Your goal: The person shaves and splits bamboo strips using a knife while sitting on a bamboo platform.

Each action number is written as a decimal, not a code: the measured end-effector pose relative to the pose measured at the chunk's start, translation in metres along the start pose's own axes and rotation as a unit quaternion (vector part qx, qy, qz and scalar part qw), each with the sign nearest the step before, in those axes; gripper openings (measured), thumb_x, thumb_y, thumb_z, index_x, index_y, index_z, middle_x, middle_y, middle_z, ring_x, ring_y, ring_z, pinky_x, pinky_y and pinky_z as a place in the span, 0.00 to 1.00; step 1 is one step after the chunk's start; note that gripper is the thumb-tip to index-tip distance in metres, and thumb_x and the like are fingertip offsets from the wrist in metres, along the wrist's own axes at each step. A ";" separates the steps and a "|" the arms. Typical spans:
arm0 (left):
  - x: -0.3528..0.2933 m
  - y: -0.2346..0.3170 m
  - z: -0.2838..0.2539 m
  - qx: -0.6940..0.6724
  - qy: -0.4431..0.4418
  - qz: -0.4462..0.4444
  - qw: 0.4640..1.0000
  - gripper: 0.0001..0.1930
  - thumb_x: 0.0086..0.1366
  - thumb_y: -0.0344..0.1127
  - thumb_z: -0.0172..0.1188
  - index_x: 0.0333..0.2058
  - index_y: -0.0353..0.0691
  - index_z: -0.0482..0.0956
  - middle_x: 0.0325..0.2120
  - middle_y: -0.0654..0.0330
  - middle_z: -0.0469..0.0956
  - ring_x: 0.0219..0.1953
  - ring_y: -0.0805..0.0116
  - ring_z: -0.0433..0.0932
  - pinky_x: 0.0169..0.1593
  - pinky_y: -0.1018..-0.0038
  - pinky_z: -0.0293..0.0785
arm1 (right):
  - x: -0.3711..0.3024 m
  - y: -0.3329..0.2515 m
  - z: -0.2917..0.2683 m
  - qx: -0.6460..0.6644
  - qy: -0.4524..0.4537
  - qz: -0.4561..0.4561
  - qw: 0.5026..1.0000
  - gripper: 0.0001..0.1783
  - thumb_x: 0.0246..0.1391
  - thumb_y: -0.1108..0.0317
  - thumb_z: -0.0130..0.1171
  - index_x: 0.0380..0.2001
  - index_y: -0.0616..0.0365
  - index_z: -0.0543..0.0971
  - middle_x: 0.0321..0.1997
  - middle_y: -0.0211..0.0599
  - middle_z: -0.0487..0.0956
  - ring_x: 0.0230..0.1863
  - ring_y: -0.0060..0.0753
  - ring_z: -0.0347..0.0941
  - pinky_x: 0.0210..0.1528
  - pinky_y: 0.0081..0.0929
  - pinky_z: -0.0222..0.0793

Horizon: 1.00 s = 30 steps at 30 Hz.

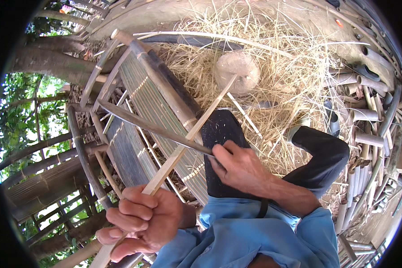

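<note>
My left hand is closed round the lower part of a long pale bamboo strip. The strip slants up to the right, and its far end meets the top of a round wooden chopping block. In my right hand is the handle of a machete; the fingers hide most of that handle. The long, slightly curved machete blade points up to the left and crosses the strip, seeming to touch it about midway along its length.
A slatted bamboo bench stands beside my left leg. Pale shavings lie thickly around the block. Cut bamboo tubes are heaped along the right. A bamboo railing runs along the left, with green leaves behind. My dark-trousered legs flank the block.
</note>
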<state>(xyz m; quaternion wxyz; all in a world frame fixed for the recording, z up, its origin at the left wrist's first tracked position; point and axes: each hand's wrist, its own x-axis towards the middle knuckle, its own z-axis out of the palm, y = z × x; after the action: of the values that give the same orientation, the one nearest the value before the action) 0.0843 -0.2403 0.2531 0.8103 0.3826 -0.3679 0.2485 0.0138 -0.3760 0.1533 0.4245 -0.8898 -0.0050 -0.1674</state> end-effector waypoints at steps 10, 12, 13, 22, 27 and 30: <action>0.005 -0.003 -0.007 0.025 0.064 -0.012 0.998 0.23 0.75 0.57 0.47 0.31 0.43 0.65 0.17 0.70 0.56 0.16 0.79 0.49 0.20 0.77 0.48 | -0.002 0.057 0.024 -0.074 -0.001 0.055 0.996 0.06 0.58 0.70 0.59 0.33 0.58 0.72 0.26 0.47 0.73 0.19 0.49 0.76 0.17 0.40 0.74; 0.010 0.001 -0.019 0.005 0.039 -0.012 0.999 0.22 0.75 0.56 0.47 0.31 0.43 0.65 0.17 0.69 0.56 0.16 0.79 0.49 0.20 0.77 0.47 | -0.003 0.034 0.015 -0.061 -0.025 0.042 0.997 0.07 0.58 0.69 0.60 0.32 0.57 0.73 0.26 0.46 0.73 0.20 0.49 0.75 0.19 0.40 0.74; 0.010 0.003 -0.024 -0.018 0.014 -0.011 1.000 0.21 0.76 0.55 0.48 0.31 0.44 0.65 0.17 0.69 0.57 0.16 0.79 0.49 0.20 0.77 0.47 | -0.008 0.021 0.009 -0.049 -0.036 0.017 0.998 0.07 0.58 0.69 0.60 0.32 0.57 0.72 0.26 0.46 0.74 0.20 0.50 0.76 0.20 0.41 0.75; 0.014 -0.008 -0.024 -0.001 0.034 0.010 0.999 0.20 0.76 0.50 0.51 0.28 0.43 0.63 0.17 0.69 0.56 0.17 0.77 0.48 0.22 0.77 0.46 | 0.002 0.087 0.031 -0.108 -0.034 0.038 0.993 0.08 0.59 0.68 0.57 0.36 0.58 0.71 0.24 0.43 0.74 0.18 0.42 0.76 0.15 0.36 0.72; 0.013 -0.006 -0.015 -0.037 0.022 -0.024 0.999 0.19 0.76 0.48 0.50 0.27 0.44 0.62 0.17 0.69 0.55 0.17 0.77 0.49 0.22 0.78 0.48 | 0.009 0.158 0.052 -0.097 0.009 0.165 0.981 0.06 0.60 0.68 0.56 0.36 0.58 0.71 0.26 0.53 0.75 0.21 0.57 0.74 0.21 0.46 0.74; 0.028 -0.007 -0.030 -0.012 -0.003 -0.019 1.000 0.16 0.72 0.43 0.52 0.27 0.43 0.63 0.18 0.69 0.56 0.17 0.78 0.51 0.22 0.78 0.49 | 0.010 0.148 0.055 -0.114 -0.012 0.151 0.982 0.06 0.60 0.69 0.55 0.37 0.57 0.71 0.27 0.54 0.76 0.19 0.55 0.74 0.20 0.46 0.75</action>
<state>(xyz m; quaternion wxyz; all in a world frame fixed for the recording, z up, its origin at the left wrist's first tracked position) 0.1185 -0.2167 0.2584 0.8180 0.3808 -0.3662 0.2275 0.0618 -0.4303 0.0125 0.3409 -0.9247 0.1435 -0.0903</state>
